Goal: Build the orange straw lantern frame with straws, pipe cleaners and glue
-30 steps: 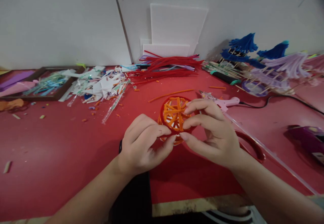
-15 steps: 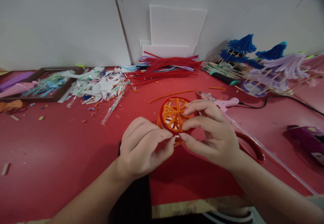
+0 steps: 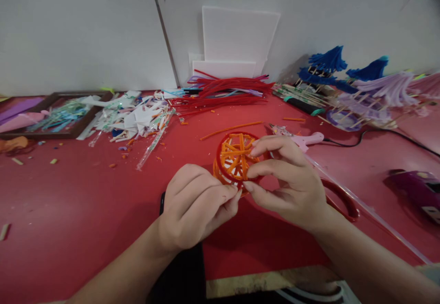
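Note:
An orange openwork piece (image 3: 237, 150) with spokes and a red rim is held up over the red table. My right hand (image 3: 292, 180) grips its right side between thumb and fingers, with the red rim passing behind the fingertips. My left hand (image 3: 202, 203) is closed in a pinch at the lower edge of the rim, where a short bit of red shows at the fingertips. Behind the piece, an orange pipe cleaner (image 3: 231, 130) lies on the table.
Red pipe cleaners (image 3: 233, 91) lie at the back. A pink glue gun (image 3: 302, 139) with a cord is at the right, near red-handled scissors (image 3: 340, 198). White scraps (image 3: 137, 118) and a brown frame (image 3: 74, 130) are left; blue and lilac models (image 3: 367, 89) stand right.
My left hand has shifted slightly down, its fingertips now a little lower below the rim with the red bit in the pinch. My right hand keeps its hold.

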`<state>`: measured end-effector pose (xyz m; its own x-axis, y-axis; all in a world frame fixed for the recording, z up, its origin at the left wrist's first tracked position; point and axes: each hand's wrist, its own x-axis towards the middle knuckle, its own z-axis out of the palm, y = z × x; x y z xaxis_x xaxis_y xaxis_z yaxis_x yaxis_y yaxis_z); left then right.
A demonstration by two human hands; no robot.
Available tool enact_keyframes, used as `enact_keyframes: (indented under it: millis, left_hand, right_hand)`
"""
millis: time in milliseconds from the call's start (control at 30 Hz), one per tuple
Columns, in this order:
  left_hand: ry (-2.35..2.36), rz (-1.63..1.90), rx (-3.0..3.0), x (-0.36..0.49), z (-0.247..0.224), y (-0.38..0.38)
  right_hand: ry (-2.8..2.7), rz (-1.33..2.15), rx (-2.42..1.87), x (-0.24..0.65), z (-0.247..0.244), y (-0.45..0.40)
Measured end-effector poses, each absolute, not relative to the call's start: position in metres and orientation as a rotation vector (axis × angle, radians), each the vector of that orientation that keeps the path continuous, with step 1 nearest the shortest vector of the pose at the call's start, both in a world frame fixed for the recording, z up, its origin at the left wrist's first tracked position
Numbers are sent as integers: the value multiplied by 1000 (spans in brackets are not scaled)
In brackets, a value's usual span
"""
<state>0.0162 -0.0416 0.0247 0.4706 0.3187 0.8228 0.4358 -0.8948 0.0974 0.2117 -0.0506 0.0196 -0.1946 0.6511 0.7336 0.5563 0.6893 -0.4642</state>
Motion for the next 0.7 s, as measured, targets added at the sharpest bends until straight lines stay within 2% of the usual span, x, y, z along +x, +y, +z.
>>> enact_keyframes:
  millis: [700]
  left_hand:
    - [-636,-1496,-2669,19,20,-37]
  right_hand:
    - [-1872,118,-940,212,19,-51]
